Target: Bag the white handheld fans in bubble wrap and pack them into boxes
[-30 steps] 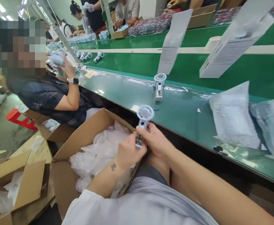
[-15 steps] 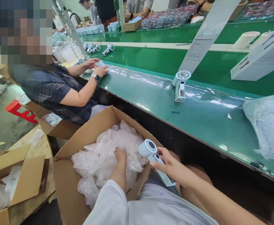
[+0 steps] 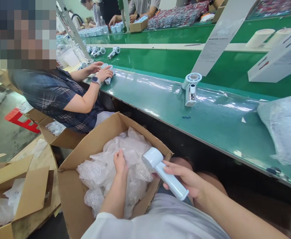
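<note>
My right hand (image 3: 185,179) is closed around the handle of a pale blue handheld fan (image 3: 164,172), held over my lap with its round head toward the box. My left hand (image 3: 120,162) reaches down into an open cardboard box (image 3: 85,149) and presses on the bubble-wrap bags (image 3: 105,169) inside; its fingers are buried in the plastic. Another fan of the same kind (image 3: 190,88) lies on the green conveyor table (image 3: 210,122) ahead of me.
A seated co-worker (image 3: 60,96) on my left handles a fan at the table. Plastic-wrapped bags (image 3: 285,129) lie at the right of the table. Paper sheets (image 3: 217,36) hang above. More cardboard boxes (image 3: 16,192) sit on the floor to the left.
I have turned the fan in my right hand so its plain back faces up. My left hand has shifted slightly left within the bubble wrap. The co-worker's hands moved on the table.
</note>
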### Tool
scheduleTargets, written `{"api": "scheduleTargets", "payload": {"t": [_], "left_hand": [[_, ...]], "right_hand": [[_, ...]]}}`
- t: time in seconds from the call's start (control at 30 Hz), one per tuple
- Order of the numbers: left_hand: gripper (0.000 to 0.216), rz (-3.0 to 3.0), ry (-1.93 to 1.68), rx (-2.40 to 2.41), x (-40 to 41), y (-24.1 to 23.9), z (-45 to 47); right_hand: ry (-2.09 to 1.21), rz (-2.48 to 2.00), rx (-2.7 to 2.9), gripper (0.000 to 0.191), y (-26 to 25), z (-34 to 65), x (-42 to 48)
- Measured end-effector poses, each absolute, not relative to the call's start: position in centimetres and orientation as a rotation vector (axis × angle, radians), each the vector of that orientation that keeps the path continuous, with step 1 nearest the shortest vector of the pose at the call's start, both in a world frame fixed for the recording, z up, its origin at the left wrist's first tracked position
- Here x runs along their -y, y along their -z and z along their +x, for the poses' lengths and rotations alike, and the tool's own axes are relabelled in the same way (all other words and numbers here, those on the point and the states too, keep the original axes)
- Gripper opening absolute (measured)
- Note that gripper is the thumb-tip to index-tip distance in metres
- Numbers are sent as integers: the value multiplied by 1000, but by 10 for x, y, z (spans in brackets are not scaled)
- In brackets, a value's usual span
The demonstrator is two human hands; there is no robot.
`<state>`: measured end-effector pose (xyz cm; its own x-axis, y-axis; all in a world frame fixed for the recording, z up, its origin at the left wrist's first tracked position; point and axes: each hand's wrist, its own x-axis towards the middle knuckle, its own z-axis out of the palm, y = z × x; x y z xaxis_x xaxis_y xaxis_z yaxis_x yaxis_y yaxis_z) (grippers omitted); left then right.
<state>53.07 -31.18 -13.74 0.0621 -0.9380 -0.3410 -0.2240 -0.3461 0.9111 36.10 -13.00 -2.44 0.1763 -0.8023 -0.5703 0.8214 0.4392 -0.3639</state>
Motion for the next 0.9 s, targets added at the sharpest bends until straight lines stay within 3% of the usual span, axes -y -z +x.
{"api": "scheduleTargets", "payload": {"t": [0.2, 0.3, 0.37, 0.47, 0.53, 0.67, 0.8, 0.9], "left_hand": [[48, 1492, 1847, 826, 269, 95, 497], [41, 1438, 2034, 897, 249, 74, 497], [42, 1468, 1882, 1161, 240, 61, 506], [53, 1367, 1259, 1683, 233, 39, 524], [43, 1188, 1084, 1948, 232, 24, 530], [31, 981, 1639, 2090, 235, 11, 525], [31, 999, 2208, 1501, 242, 24, 514], [28, 1117, 2351, 964, 249, 31, 515]], "right_hand": [[1231, -139, -729, 42, 28, 380, 134], [1349, -166, -842, 40, 31, 375, 137], [1383, -200, -897, 39, 32, 369, 137], [1370, -277, -916, 41, 29, 363, 134], [1356, -324, -887, 43, 25, 362, 132], [1338, -394, -794, 44, 20, 365, 129], [1281, -409, -755, 46, 19, 363, 127], [1298, -446, -835, 48, 16, 351, 125]]}}
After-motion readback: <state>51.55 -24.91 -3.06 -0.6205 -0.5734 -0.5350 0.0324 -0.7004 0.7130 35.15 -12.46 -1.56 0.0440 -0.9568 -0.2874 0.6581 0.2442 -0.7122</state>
